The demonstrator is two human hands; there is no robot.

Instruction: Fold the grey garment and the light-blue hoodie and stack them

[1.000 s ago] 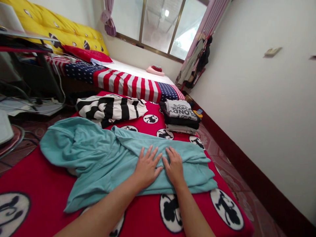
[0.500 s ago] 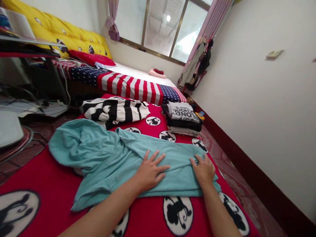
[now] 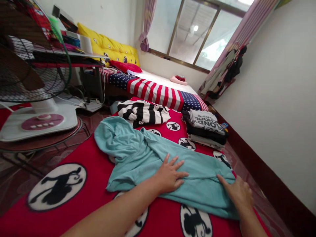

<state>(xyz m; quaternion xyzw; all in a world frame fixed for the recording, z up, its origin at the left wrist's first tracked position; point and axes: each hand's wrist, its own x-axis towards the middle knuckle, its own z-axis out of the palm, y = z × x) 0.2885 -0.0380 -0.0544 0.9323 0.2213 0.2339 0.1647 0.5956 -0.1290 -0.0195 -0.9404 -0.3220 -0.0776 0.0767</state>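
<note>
A teal hoodie (image 3: 197, 164) lies on a red blanket (image 3: 98, 210) with its hood at the left and one sleeve folded lengthwise over the body. My left hand (image 3: 170, 174) rests flat on the middle of the hoodie, fingers spread, holding nothing. At the right-hand end, my right hand (image 3: 239, 192) has its thumb on top of the cloth and its fingers bent over the edge, their tips partly hidden. A black-and-white striped garment (image 3: 144, 112) lies bunched beyond the hood. Farther right sits a stack of folded clothes (image 3: 206, 126), a grey printed shirt on top.
A fan (image 3: 41, 118) stands on a round stool at the left, close to the blanket's edge. Behind it is a desk (image 3: 71, 54). A bed with a stars-and-stripes cover (image 3: 153, 93) spans the back. The right side is bounded by a white wall (image 3: 278, 108).
The view has swung left, bringing the fan in. My right hand has gone from lying on the hoodie to bending round its right end. My left hand stays flat on the cloth.
</note>
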